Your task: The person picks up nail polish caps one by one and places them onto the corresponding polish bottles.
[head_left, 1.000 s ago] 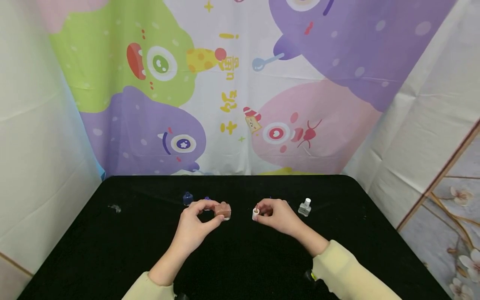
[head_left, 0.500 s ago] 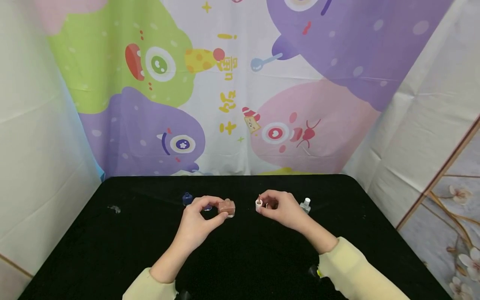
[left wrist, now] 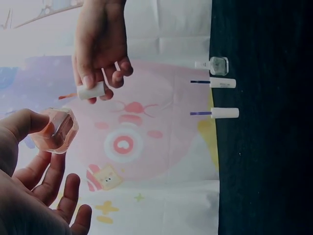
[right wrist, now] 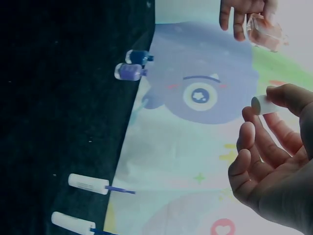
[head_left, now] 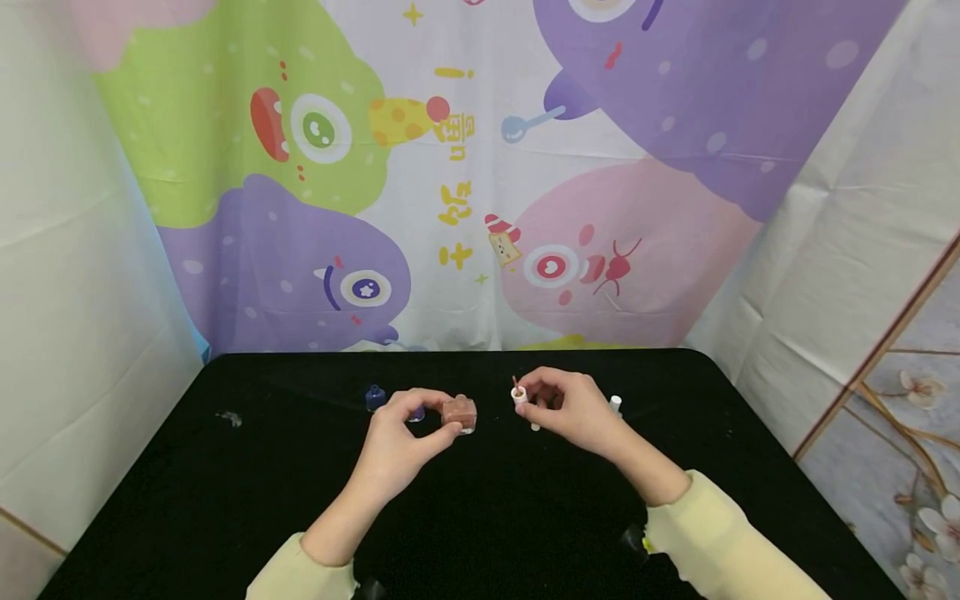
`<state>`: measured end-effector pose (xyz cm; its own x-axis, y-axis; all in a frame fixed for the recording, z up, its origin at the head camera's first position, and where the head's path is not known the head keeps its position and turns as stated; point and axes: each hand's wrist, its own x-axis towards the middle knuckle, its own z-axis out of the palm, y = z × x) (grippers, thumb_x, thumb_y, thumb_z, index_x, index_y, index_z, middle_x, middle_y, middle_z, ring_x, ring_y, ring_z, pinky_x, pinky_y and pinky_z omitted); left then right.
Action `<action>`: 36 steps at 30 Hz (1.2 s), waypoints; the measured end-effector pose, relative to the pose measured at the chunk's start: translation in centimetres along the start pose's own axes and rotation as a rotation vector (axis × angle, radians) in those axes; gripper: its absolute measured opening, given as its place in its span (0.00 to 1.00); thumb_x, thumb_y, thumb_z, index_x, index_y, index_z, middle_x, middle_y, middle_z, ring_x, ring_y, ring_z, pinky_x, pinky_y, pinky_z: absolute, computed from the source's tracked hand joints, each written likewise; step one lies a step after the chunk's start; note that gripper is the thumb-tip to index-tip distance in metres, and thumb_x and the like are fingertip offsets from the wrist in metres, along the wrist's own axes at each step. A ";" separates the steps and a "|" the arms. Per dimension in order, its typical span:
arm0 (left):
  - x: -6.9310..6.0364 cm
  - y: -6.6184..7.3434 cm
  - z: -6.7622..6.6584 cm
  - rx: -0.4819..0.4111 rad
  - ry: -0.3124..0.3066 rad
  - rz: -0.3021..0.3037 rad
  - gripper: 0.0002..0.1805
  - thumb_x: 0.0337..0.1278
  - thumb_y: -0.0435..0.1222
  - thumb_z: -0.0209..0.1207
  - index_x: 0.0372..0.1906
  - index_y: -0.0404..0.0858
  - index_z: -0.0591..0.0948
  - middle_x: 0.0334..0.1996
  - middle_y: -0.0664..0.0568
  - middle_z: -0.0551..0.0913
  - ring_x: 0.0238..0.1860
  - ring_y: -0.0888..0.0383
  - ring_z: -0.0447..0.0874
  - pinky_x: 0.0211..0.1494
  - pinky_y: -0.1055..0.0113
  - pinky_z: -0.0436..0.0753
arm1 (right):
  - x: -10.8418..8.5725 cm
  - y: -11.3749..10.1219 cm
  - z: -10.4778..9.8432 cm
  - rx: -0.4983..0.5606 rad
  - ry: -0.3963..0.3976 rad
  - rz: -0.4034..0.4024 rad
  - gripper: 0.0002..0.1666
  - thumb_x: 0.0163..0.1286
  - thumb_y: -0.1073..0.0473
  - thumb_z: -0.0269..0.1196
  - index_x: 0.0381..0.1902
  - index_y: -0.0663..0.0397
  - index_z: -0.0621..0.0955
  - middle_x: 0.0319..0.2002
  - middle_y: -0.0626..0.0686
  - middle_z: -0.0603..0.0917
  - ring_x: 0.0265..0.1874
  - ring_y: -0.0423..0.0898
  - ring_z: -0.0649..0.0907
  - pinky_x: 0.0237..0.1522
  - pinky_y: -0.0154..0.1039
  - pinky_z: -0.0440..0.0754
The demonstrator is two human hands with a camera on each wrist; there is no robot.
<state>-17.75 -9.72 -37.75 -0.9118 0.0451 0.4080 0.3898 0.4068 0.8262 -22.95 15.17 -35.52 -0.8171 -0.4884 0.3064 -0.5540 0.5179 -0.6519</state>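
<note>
My left hand (head_left: 401, 437) pinches an uncapped nail polish bottle (head_left: 459, 414) of pinkish-brown polish between thumb and fingers, raised above the black table. To its right, my right hand (head_left: 573, 410) pinches a white nail polish cap (head_left: 519, 395), its brush (left wrist: 67, 96) pointing up. A gap separates this cap from the bottle. In the right wrist view, the cap (right wrist: 265, 105) sits between thumb and fingertip, and the other fingers are loosely bent.
Dark blue (head_left: 375, 398) and purple bottles (right wrist: 129, 72) stand uncapped behind my left hand. Two white brush caps (left wrist: 222, 82) (left wrist: 225, 113) stand brush up near my right hand. Beside them is a clear bottle (left wrist: 219, 65) with a white cap. A clear scrap (head_left: 228, 417) lies far left.
My right hand has risen and shifted slightly right with the cap and brush. My left hand has moved a little right and up with the bottle. Both grips stay as they were.
</note>
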 end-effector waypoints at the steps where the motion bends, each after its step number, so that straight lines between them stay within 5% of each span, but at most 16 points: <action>1: 0.0 0.1 0.0 -0.001 0.000 0.001 0.14 0.42 0.35 0.71 0.38 0.46 0.83 0.37 0.58 0.82 0.45 0.58 0.75 0.50 0.59 0.73 | 0.0 -0.2 -0.1 0.001 0.002 -0.005 0.11 0.59 0.57 0.67 0.40 0.46 0.80 0.27 0.43 0.80 0.22 0.40 0.76 0.22 0.33 0.74; 24: -0.5 2.2 0.1 -0.013 -0.013 0.010 0.15 0.40 0.34 0.71 0.37 0.47 0.83 0.36 0.60 0.83 0.46 0.60 0.74 0.54 0.55 0.72 | -0.4 -3.9 -2.4 -0.035 0.051 -0.083 0.10 0.61 0.56 0.66 0.42 0.41 0.81 0.27 0.43 0.77 0.22 0.40 0.74 0.23 0.33 0.72; 36: -0.6 2.8 0.1 -0.017 -0.014 0.038 0.15 0.40 0.33 0.71 0.36 0.48 0.83 0.35 0.61 0.83 0.45 0.61 0.74 0.52 0.57 0.72 | -0.2 -5.3 -3.7 -0.110 0.058 -0.195 0.11 0.61 0.55 0.66 0.43 0.41 0.82 0.29 0.39 0.78 0.26 0.38 0.75 0.29 0.35 0.74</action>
<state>-16.12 -8.57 -35.73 -0.8978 0.0728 0.4343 0.4265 0.3891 0.8165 -20.43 15.10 -29.60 -0.6989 -0.5474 0.4604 -0.7138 0.4926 -0.4978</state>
